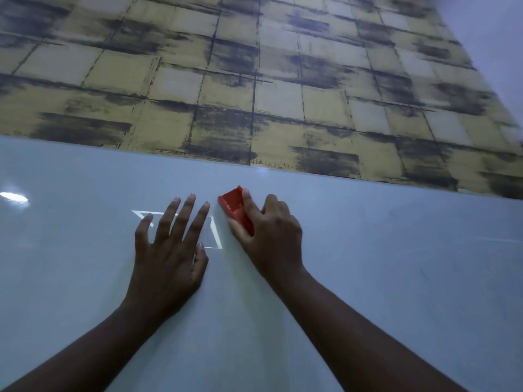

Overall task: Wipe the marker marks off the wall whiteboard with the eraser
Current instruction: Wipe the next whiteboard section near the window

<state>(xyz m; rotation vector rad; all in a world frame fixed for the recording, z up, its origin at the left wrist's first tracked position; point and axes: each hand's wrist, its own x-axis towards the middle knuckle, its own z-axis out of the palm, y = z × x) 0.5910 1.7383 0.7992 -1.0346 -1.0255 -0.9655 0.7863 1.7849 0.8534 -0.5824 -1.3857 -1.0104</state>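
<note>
The white wall whiteboard [368, 264] fills the lower half of the view. My right hand [268, 230] grips a red eraser [233, 206] and presses it flat against the board near its top edge. My left hand [169, 250] lies flat on the board just left of the eraser, fingers spread, holding nothing. A bright four-sided outline [216, 236] shows on the board under and beside my left hand; I cannot tell whether it is a mark or a reflection. No dark marker marks are plain around the eraser.
Above the board's top edge [311, 171] the wall carries yellow and grey tile-pattern wallpaper [254, 80]. A bright light reflection [14, 198] sits at the board's far left. Faint smudges show on the board at right [421, 274].
</note>
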